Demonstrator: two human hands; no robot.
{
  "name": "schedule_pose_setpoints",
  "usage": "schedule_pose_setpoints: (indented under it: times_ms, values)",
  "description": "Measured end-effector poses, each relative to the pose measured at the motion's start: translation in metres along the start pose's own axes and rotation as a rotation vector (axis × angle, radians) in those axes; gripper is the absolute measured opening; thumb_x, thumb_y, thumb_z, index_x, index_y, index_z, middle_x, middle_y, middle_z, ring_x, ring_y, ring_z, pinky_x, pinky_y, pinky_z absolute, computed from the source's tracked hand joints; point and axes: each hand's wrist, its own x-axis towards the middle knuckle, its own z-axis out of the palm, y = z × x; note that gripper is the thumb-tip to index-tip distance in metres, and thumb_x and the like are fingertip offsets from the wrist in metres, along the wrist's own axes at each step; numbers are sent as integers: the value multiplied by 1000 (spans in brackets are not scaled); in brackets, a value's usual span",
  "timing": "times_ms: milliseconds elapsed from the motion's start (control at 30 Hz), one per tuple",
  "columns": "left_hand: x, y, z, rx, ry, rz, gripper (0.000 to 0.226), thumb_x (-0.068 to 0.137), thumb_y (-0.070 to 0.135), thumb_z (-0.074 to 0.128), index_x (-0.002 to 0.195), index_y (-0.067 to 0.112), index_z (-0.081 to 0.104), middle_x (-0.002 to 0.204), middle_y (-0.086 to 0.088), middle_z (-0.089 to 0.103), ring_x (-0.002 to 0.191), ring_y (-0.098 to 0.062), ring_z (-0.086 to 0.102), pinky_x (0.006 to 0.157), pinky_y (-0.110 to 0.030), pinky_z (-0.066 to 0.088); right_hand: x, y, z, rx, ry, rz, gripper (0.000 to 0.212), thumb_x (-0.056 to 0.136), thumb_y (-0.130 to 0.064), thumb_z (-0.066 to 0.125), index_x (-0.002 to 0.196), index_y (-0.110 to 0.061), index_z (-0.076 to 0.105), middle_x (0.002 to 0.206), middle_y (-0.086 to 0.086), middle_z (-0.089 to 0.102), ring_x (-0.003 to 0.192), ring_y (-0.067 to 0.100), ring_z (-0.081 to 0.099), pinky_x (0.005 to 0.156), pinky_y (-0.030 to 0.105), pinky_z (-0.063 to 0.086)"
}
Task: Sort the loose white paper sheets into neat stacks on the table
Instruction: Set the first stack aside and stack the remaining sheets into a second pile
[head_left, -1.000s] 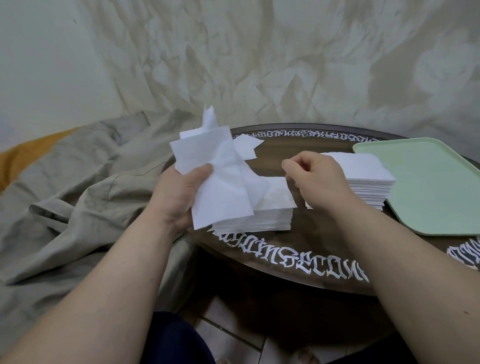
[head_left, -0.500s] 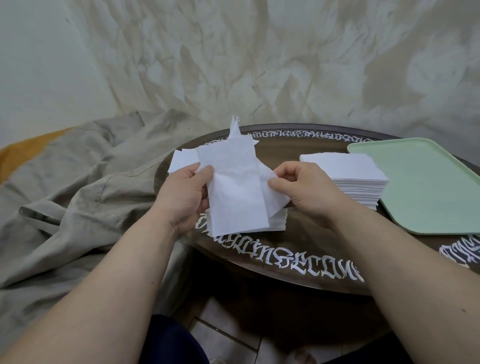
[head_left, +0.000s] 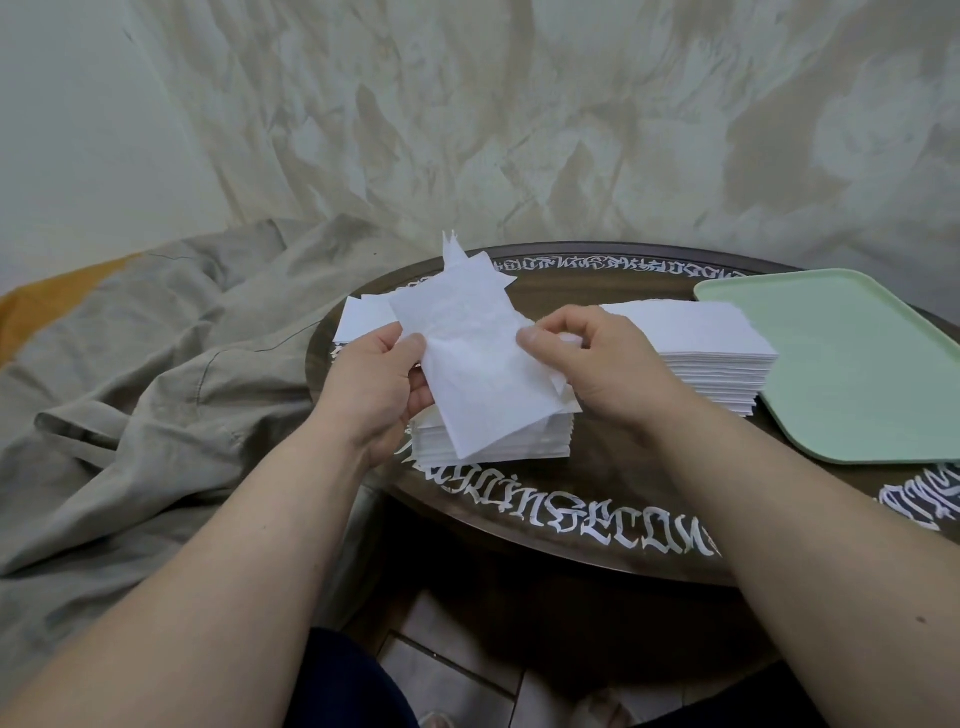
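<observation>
**Loose sheets held over the near stack, ready to be squared**

The step in hand looks like evening up a small bunch of loose white sheets before it joins a pile. Both hands hold the bunch in the air, tilted, just above the near stack, which sits by the table's front-left edge. The left hand grips the bunch's left edge, thumb on the front face and fingers curled behind. The right hand pinches the right edge between thumb and curled fingers. Both forearms reach in from the near side, wrists fairly level.

A ragged corner sticks up at the top of the bunch, so the sheets are not yet aligned. The next move likely calls for tapping or sliding the edges flush, then laying the bunch flat on the near stack, or on the taller stack to the right, which touches the green tray at the table's right edge. Thin paper may crease under a tight pinch.
</observation>
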Motion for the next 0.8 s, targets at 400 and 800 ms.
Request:
schedule_pose_setpoints:
  times_ms: [400, 800]
  values:
    - [-3, 5, -1, -4, -84, 2, 22, 97, 3, 48, 111, 8, 63, 80, 1, 73, 64, -6, 68, 64, -23, 58, 1, 7, -1, -22, -1, 49, 20, 92, -16, 54, 82, -15, 72, 72, -8, 66, 55, -1, 52, 55, 18, 43]
    - [2, -6, 2, 95, -38, -83, 3, 90, 19, 63, 92, 17, 63, 79, 5, 66, 72, -8, 60, 61, -20, 50, 8, 15, 1, -101, 24, 12, 11, 88, -17, 57, 94, -23, 64, 79, -15, 60, 77, 10, 55, 65, 25, 44]
